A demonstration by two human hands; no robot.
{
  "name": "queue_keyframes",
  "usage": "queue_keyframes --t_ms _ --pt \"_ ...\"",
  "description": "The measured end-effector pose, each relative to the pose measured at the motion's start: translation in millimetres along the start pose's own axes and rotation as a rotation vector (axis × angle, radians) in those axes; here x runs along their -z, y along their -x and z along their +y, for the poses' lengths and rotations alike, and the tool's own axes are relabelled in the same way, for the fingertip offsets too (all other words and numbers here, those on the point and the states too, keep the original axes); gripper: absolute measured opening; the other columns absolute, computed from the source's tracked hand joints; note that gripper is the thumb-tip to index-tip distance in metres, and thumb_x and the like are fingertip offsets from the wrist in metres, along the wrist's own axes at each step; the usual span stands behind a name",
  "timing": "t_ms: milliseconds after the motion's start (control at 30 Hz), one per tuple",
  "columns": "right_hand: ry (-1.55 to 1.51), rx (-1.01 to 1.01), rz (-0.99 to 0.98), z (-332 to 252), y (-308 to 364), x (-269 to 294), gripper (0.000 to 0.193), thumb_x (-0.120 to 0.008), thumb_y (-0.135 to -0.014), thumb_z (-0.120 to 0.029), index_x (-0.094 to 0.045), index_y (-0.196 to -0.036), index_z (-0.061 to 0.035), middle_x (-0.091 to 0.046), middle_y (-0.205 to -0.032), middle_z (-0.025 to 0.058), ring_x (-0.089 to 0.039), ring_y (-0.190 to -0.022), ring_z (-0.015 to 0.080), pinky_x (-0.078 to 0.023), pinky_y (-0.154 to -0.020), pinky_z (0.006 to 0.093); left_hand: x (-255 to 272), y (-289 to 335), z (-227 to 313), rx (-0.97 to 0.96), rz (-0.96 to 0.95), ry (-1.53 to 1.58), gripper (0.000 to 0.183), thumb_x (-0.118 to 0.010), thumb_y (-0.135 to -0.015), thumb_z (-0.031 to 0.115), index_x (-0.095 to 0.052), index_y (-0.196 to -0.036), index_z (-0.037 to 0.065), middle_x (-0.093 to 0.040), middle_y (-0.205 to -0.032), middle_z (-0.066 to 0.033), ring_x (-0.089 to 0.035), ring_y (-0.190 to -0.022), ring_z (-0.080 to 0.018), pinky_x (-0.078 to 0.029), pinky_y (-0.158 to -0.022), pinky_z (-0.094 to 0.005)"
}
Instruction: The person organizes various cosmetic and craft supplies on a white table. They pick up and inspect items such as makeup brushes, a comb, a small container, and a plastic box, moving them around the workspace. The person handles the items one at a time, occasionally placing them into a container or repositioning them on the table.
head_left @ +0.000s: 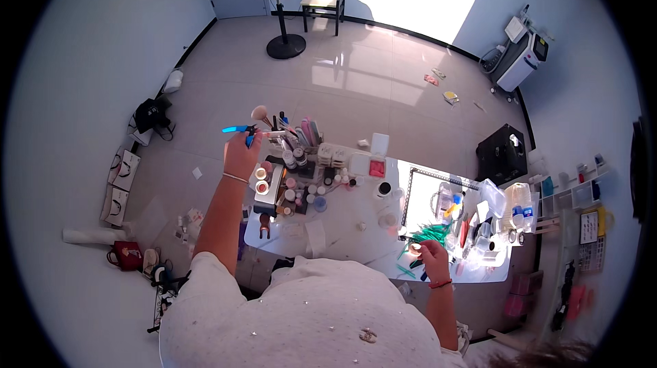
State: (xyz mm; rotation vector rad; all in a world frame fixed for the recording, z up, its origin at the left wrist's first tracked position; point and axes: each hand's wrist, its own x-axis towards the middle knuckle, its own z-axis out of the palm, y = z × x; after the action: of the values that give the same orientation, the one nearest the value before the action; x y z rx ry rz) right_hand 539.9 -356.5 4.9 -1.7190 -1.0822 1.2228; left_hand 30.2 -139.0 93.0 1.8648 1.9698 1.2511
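My left hand (241,152) is raised at the table's left end, closed around blue-handled pliers (235,128) beside a crowded holder of brushes and pens (301,137). Just behind the pliers stands a fluffy makeup brush (259,114). Over the right part of the table, my right hand (434,260) pinches a small round, cream-coloured item (415,249), too small to name. It is next to a pile of thin green sticks (431,232). Little jars and bottles (299,193) cluster between the hands, nearer the left one.
Clear plastic containers (494,197) crowd the white table's (349,224) right end, near a sunlit framed board (428,187). A small open box with a pink inside (377,167) lies at the far edge. Beyond stand a fan (286,45), a chair (323,0), a black case (501,154) and a wheeled machine (519,60).
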Motion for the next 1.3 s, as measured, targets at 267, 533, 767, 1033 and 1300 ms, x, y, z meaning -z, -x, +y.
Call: queue_keyframes --t_ms 267,533,767,1033,1300 --pt "0.036 -0.109 0.083 46 23 5 0.015 -0.059 -0.092 -0.014 -0.062 -0.103 -0.0038 -0.067 -0.082 0.0037 -0.064 -0.068 0.0106 -0.047 -0.056 0.0232 -47 -49 -30 -0.007 -0.105 -0.091 0.034 -0.064 -0.087 0.034 -0.069 -0.090 0.001 -0.067 -0.080 -0.0197 -0.066 -0.076 -0.0364 -0.052 -0.067 -0.0417" --pt "0.047 -0.193 0.115 55 36 3 0.015 -0.060 -0.093 -0.015 -0.062 -0.103 -0.0042 -0.067 -0.082 0.0035 -0.064 -0.067 0.0115 -0.048 -0.056 0.0237 -110 -57 -59 -0.022 -0.287 -0.176 0.038 -0.065 -0.085 0.034 -0.068 -0.095 -0.002 -0.068 -0.086 -0.0230 -0.066 -0.084 -0.0386 -0.052 -0.074 -0.0446" --pt "0.054 -0.222 0.134 45 43 -3 0.016 -0.059 -0.093 -0.017 -0.062 -0.103 -0.0048 -0.067 -0.084 0.0032 -0.064 -0.068 0.0111 -0.049 -0.058 0.0238 -141 -59 -75 0.034 -0.420 -0.241 0.038 -0.064 -0.085 0.033 -0.068 -0.100 -0.001 -0.068 -0.089 -0.0231 -0.066 -0.087 -0.0377 -0.052 -0.079 -0.0443" --pt "0.033 -0.241 0.189 60 45 8 0.015 -0.059 -0.093 -0.016 -0.062 -0.102 -0.0046 -0.067 -0.084 0.0034 -0.064 -0.068 0.0111 -0.049 -0.058 0.0238 -118 -47 -81 0.096 -0.303 0.045 0.027 -0.061 -0.089 0.027 -0.068 -0.096 0.002 -0.070 -0.085 -0.0186 -0.067 -0.077 -0.0308 -0.052 -0.070 -0.0386" --pt "0.104 -0.162 0.454 90 18 39 0.015 -0.060 -0.087 -0.011 -0.066 -0.097 -0.0021 -0.068 -0.082 0.0044 -0.063 -0.062 0.0102 -0.047 -0.051 0.0225 -56 22 -33 0.648 -0.244 0.970 0.017 -0.055 -0.095 0.015 -0.066 -0.100 0.003 -0.060 -0.077 -0.0021 -0.036 -0.042 -0.0044 -0.031 -0.041 -0.0209"
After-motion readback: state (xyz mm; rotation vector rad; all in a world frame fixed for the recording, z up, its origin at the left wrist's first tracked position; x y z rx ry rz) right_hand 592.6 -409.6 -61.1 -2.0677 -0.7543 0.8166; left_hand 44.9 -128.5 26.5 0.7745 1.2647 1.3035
